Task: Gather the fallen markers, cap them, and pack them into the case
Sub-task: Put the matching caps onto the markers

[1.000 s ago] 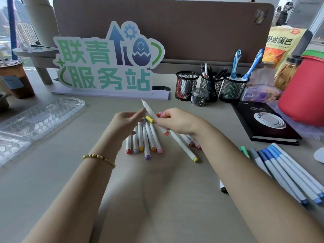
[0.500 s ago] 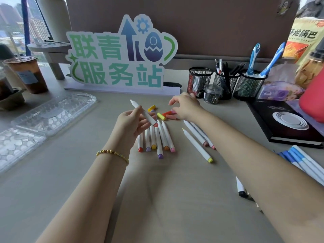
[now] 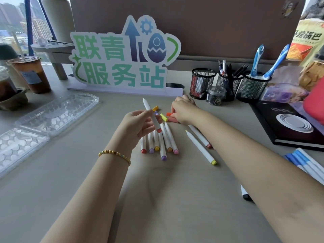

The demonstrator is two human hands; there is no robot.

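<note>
Markers [image 3: 162,142] slim white plastic, left hand [image 3: 138,125] gripping one, right hand [image 3: 182,109] pinching loose caps [image 3: 172,118]

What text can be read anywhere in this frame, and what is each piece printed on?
"联青" on the top row of the standing sign.
"服务站" on its bottom row.
"龙锅巴" on the snack bag at far right; a character before it is cut off.
Label on the iced drink cup: too blurred to read.
Small print on the black book: too small to read.
No legible text on the markers or the clear case.
</note>
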